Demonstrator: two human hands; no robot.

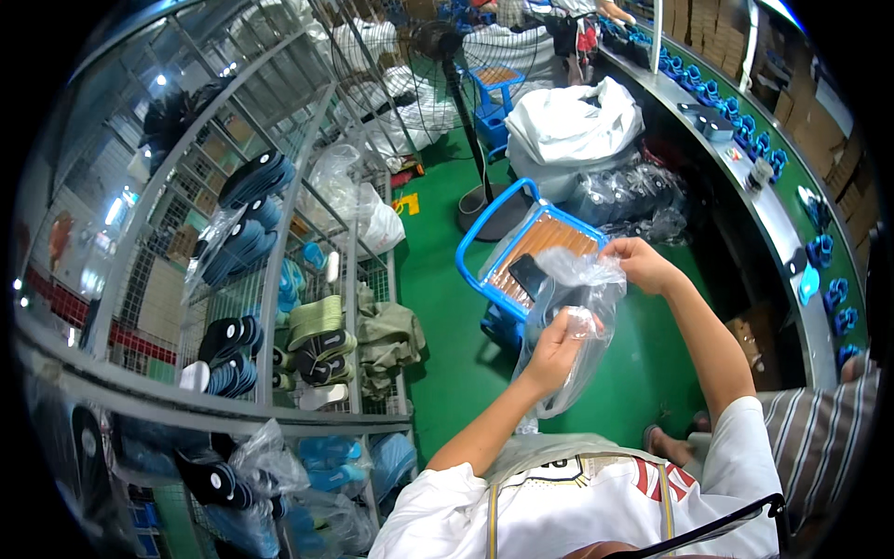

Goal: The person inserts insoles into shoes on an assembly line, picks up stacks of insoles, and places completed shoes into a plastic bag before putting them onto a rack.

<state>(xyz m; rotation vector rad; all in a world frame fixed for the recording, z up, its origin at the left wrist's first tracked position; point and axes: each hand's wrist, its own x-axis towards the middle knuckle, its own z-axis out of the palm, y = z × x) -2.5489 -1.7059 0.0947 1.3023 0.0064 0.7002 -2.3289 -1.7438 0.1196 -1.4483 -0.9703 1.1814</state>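
A clear plastic bag [581,374] hangs in front of my body, crumpled at its top. My left hand [557,350] is closed on the bag's middle, with a whitish bunched piece at the fingertips. My right hand [643,265] pinches the bag's upper right edge. Whether anything is inside the bag, I cannot tell. Just beyond it stands a blue-framed chair [473,244] with a wooden slatted seat [559,238]. A dark flat object [528,276], perhaps a phone, shows at the seat's near left, partly behind the bag.
On the left, a metal rack [270,410] bears stacks of insoles [244,244] and bagged pieces. A standing fan [477,140] and a white sack [575,121] lie beyond the chair. Along the right runs a conveyor [745,200] with blue shoes. Someone in striped clothing [819,433] is close at my right.
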